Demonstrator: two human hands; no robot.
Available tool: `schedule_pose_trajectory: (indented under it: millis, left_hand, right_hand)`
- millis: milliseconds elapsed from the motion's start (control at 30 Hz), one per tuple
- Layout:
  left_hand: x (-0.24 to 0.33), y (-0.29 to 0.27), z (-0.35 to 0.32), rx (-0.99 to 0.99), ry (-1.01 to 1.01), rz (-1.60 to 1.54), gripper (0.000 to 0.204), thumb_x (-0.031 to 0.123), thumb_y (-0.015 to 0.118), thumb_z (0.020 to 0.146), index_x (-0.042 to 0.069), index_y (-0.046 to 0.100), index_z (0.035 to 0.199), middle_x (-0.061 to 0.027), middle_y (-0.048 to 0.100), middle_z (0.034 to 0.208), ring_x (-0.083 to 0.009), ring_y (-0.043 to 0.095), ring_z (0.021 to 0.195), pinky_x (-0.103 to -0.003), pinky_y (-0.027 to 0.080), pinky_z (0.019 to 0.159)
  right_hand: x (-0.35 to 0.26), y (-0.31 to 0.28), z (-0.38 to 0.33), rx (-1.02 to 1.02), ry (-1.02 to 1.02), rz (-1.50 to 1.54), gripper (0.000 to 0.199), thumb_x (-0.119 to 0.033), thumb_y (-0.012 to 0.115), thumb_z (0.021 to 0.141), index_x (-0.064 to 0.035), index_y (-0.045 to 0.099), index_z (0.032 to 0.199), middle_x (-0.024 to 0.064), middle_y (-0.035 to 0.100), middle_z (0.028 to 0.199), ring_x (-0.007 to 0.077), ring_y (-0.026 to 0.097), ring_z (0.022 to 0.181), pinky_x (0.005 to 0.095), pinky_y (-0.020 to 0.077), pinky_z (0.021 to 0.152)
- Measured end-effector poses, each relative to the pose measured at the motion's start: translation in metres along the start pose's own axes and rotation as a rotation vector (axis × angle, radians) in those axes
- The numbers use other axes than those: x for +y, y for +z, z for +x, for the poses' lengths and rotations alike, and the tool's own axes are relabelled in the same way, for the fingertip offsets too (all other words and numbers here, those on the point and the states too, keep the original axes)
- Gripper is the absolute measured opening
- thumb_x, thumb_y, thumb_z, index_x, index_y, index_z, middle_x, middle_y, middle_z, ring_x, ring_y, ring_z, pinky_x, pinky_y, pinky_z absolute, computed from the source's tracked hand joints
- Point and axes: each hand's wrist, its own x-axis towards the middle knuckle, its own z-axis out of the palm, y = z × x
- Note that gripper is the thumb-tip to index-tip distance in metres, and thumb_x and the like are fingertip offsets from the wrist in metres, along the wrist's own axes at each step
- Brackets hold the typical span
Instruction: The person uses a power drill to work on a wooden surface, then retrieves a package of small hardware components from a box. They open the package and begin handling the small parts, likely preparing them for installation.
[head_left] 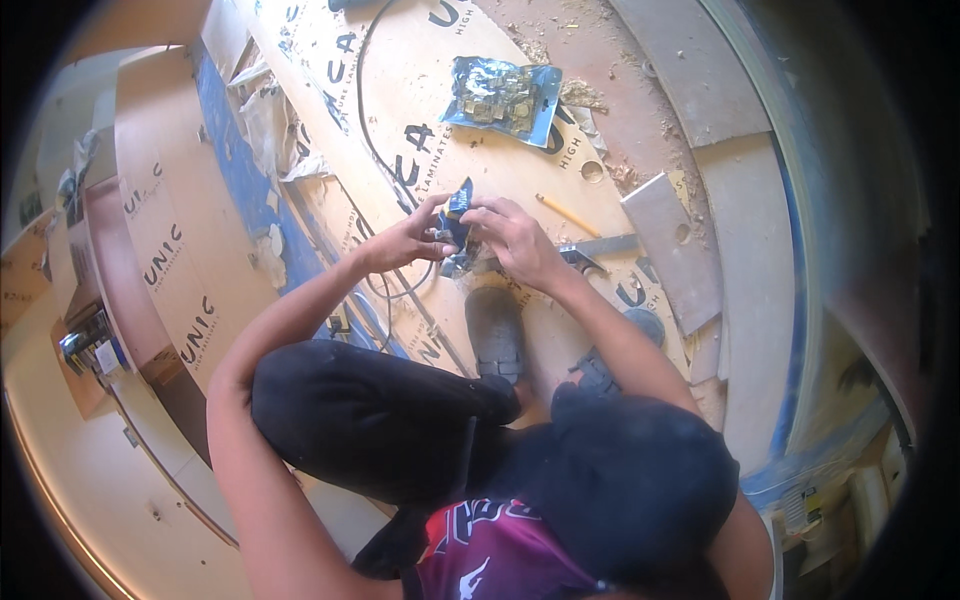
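Note:
Between my two hands I hold a small crinkled dark blue packet (456, 226), upright above the board. My left hand (410, 238) pinches its left side with thumb and fingers. The fingers of my right hand (512, 238) are closed on its right edge. What is inside the packet cannot be made out. Beyond my hands a clear and blue plastic bag (503, 100) full of small metallic-looking pieces lies on the board. A yellow pencil (567, 216) rests to the right of my right hand.
Printed laminate board (400, 60) covers the floor under my shoes (497, 335). A dark cable (366, 110) loops along the left. Dark-handled tool (580, 260) and metal strip (612, 245) lie at right, by loose wooden offcuts (672, 250) and wood shavings. Tall panels (185, 220) stand at left.

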Motion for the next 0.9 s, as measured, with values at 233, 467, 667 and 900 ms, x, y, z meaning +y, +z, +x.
schedule_pose_trajectory:
  millis: [233, 467, 667, 900]
  left_hand:
    - [0.006, 0.007, 0.009, 0.104, 0.076, 0.332, 0.080, 0.011, 0.067, 0.096, 0.021, 0.020, 0.160, -0.0186, 0.045, 0.149, -0.0303, 0.061, 0.122, -0.040, 0.052, 0.100]
    - [0.016, 0.005, 0.020, 0.169, 0.564, 1.067, 0.038, 0.016, 0.066, 0.094, 0.013, 0.053, 0.130, -0.0157, 0.055, 0.133, -0.0348, 0.067, 0.103, -0.041, 0.057, 0.088]
    - [0.014, 0.012, 0.021, 0.197, 0.509, 1.011, 0.032, 0.012, 0.067, 0.092, 0.013, 0.059, 0.123, -0.0147, 0.059, 0.125, -0.0340, 0.069, 0.093, -0.042, 0.058, 0.079]
    - [0.018, 0.019, 0.019, 0.255, 0.529, 1.132, 0.033, 0.012, 0.069, 0.090, 0.014, 0.060, 0.122, -0.0130, 0.059, 0.121, -0.0319, 0.069, 0.089, -0.042, 0.058, 0.076]
  right_hand:
    - [0.020, -0.003, 0.008, -0.037, 0.132, -0.130, 0.014, -0.002, 0.064, 0.088, 0.0004, 0.069, 0.100, 0.0180, 0.066, 0.099, 0.0338, 0.068, 0.090, 0.0390, 0.0554, 0.083]
    - [0.029, -0.005, -0.004, -0.017, 0.029, -0.081, 0.017, 0.006, 0.056, 0.084, 0.0020, 0.066, 0.097, 0.0170, 0.065, 0.094, 0.0332, 0.067, 0.090, 0.0402, 0.0550, 0.082]
    - [0.027, -0.014, -0.008, -0.009, -0.048, -0.107, 0.016, 0.004, 0.061, 0.085, 0.0008, 0.066, 0.100, 0.0165, 0.064, 0.096, 0.0328, 0.066, 0.091, 0.0403, 0.0550, 0.080]
    - [0.024, 0.002, -0.007, 0.158, 0.041, -0.141, 0.014, 0.002, 0.063, 0.087, 0.0023, 0.066, 0.101, 0.0172, 0.065, 0.095, 0.0350, 0.066, 0.090, 0.0411, 0.0544, 0.079]
